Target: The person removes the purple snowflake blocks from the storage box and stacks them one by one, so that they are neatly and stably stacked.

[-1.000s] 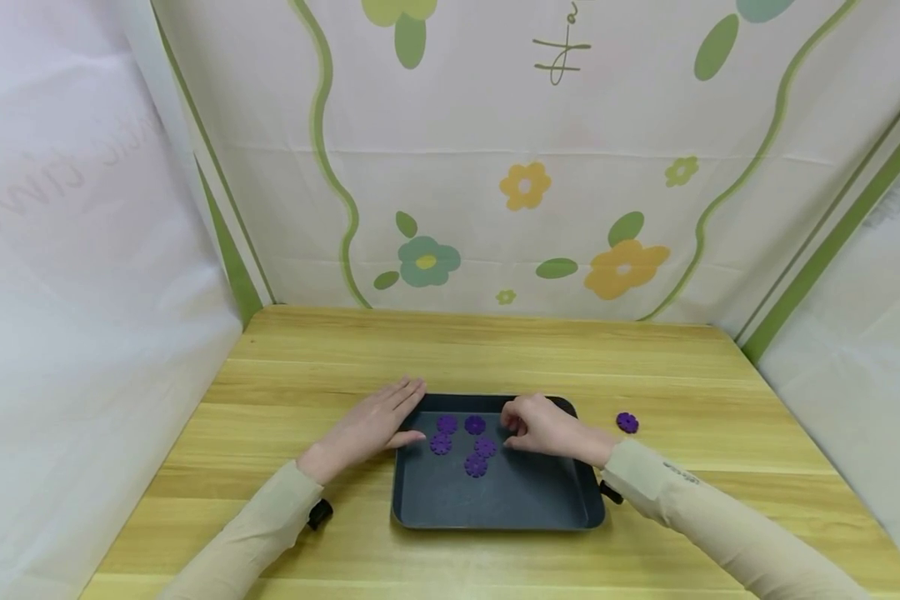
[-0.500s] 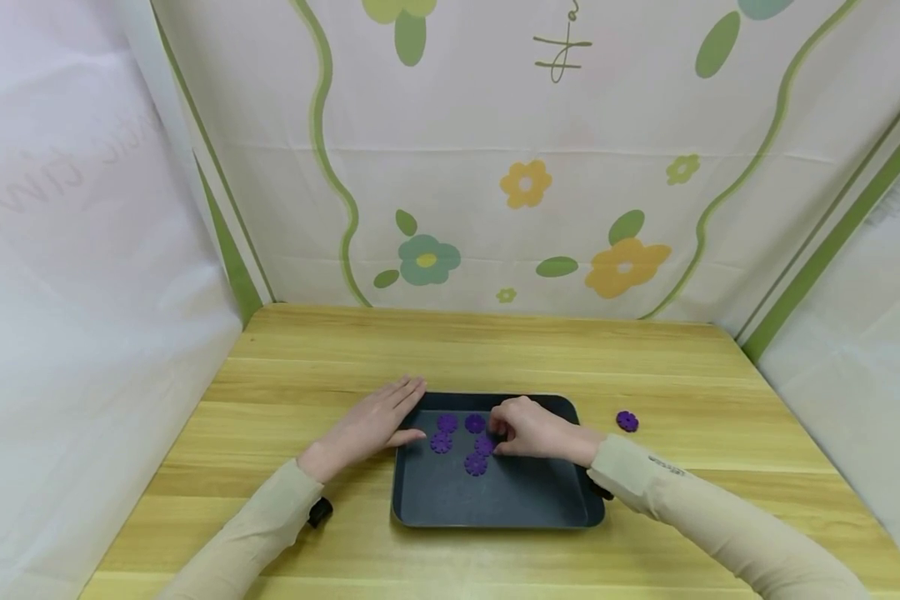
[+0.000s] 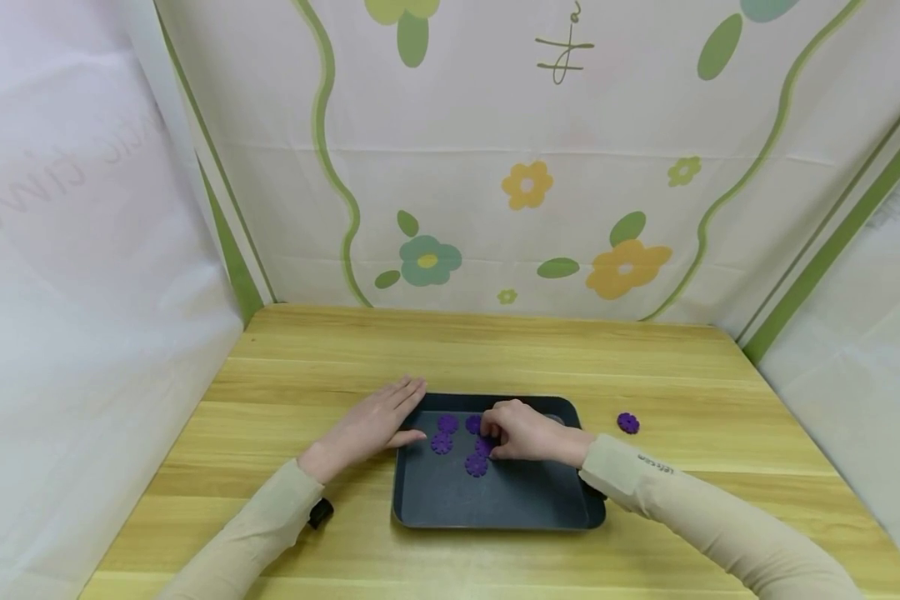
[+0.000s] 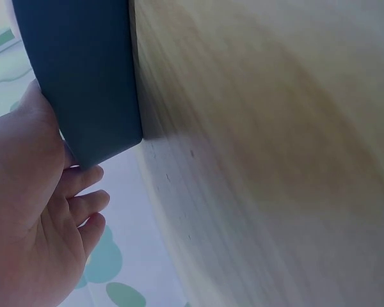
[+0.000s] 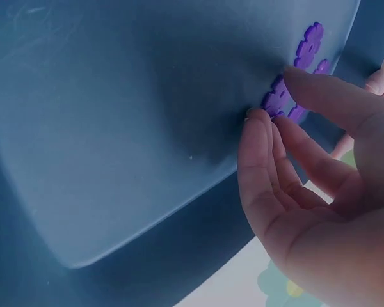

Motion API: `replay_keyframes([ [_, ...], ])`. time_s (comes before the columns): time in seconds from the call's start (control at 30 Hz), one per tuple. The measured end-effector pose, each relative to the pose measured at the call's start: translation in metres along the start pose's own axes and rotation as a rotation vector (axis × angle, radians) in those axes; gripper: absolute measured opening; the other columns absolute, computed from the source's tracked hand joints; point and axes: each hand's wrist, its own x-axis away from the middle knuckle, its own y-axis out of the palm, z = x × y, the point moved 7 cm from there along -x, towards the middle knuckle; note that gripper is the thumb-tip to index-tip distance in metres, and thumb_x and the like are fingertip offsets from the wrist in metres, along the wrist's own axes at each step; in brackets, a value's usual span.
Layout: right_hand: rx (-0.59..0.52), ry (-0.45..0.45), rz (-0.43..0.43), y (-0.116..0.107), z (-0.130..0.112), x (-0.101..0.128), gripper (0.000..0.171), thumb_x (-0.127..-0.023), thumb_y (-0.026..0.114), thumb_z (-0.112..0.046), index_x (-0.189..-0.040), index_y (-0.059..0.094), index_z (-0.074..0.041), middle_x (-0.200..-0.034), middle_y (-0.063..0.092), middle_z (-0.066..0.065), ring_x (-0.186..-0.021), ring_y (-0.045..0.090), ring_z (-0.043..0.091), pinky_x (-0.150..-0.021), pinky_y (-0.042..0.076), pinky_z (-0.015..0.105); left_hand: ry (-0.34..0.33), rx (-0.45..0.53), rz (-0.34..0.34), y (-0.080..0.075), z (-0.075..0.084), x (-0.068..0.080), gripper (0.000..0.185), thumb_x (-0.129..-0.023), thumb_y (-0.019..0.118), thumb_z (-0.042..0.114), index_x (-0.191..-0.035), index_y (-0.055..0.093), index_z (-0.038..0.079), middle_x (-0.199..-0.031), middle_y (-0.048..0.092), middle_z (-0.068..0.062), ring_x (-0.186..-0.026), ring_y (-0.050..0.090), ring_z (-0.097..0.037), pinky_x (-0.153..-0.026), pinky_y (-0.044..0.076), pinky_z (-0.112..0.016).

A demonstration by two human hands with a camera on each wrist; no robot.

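Several purple notched snowflake discs (image 3: 476, 464) lie flat in a dark grey rectangular tray (image 3: 525, 510) on the table. My left hand (image 3: 367, 425) rests with straight fingers at the tray's far left corner, thumb over the rim. In the left wrist view, its fingertips are beside the tray's outer wall. Inside the tray, my right hand (image 3: 523, 432) has curled fingers and thumb about the edges of one purple snowflake disc (image 5: 278, 96), which still lies on the tray floor. That hand partly hides the disc and its neighbour in the head view.
A single purple disc (image 3: 628, 423) lies on the wooden table (image 3: 330, 350), right of the tray. White fabric walls (image 3: 450, 208) printed with flowers stand behind the table and at both sides.
My right hand has moved left across the tray, from beside the discs to over the right-hand ones. My left hand and the tray have stayed in place.
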Motion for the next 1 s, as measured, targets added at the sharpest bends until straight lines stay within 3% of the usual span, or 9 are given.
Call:
replay_keyframes([
  [1.0,0.019,-0.007,0.001,0.0016,-0.0002,0.0019,0.019,-0.081,0.078,-0.008,-0.098,0.069,-0.004,-0.089,0.064,0.006,-0.075,0.058,0.012,-0.063,0.049,0.017,-0.026,0.037,-0.041,0.0016,-0.001,-0.0009,0.076,-0.095,0.059,0.05,-0.149,0.042,0.0,-0.154,0.045,-0.018,-0.143,0.044,-0.033,-0.114,0.043,-0.046],
])
